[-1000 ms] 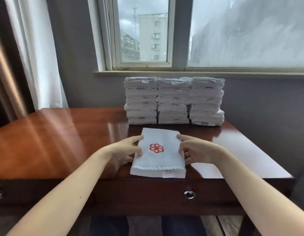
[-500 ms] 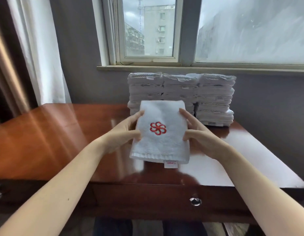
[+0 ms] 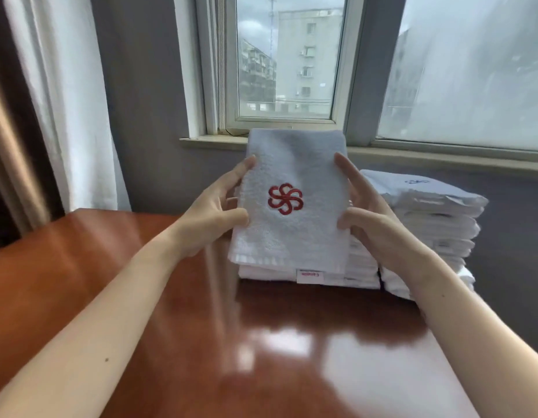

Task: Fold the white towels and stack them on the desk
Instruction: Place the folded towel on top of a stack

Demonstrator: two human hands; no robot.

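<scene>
Folded towel (image 3: 291, 239) held aloft between both hands, in front of the row of stacked towels (image 3: 436, 224) at the back of the desk (image 3: 171, 297)

The left hand (image 3: 213, 218) grips its left edge and the right hand (image 3: 373, 224) its right, each thumb pressed on the face bearing the red emblem (image 3: 285, 199), fingers behind or along the side; neither hand is nearer. Its long axis runs up and away from the person, the labelled short edge lowest. The piles lie just behind and below; the towel hides the tops of all but the right-hand one, so which pile it is bound for cannot be told. Setting it down likely means carrying it forward and levelling it, edges square with the pile beneath.
</scene>
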